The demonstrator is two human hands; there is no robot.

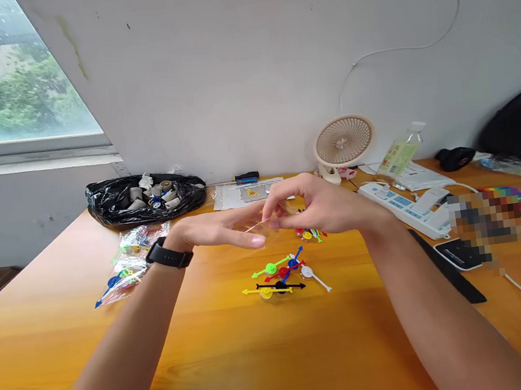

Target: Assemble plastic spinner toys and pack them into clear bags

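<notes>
The wooden table (263,361) is stretching out in front of the loose spinners (283,272), its smooth orange-brown grain catching the light. These spinners, in green, red, blue, white, black and yellow, are lying in an overlapping heap, each joining a slim plastic arrow to a round hub.

Above and just beyond the loose spinners, the right hand (313,207) is curling and pinching a thin, glossy clear film (259,225) between thumb and fingertips. The left hand (224,230) is reaching in flat, thumb extending along the film; whether it is gripping, I cannot tell. No spinner is visibly sitting in the film.

The work is looking partly done: left of the loose spinners, crinkled clear packets (129,273) are already holding several spinners, while the heap is lying unwrapped. Behind the loose spinners, a second pile (307,235) is showing partly under the right hand; its wrapping is staying unclear.

Farther off, right of the loose spinners, a boxy white power strip (396,206) is lying; behind them to the left, a shiny black plastic bag (101,193) is gaping, and to the right a round ribbed fan (342,141) is standing.
</notes>
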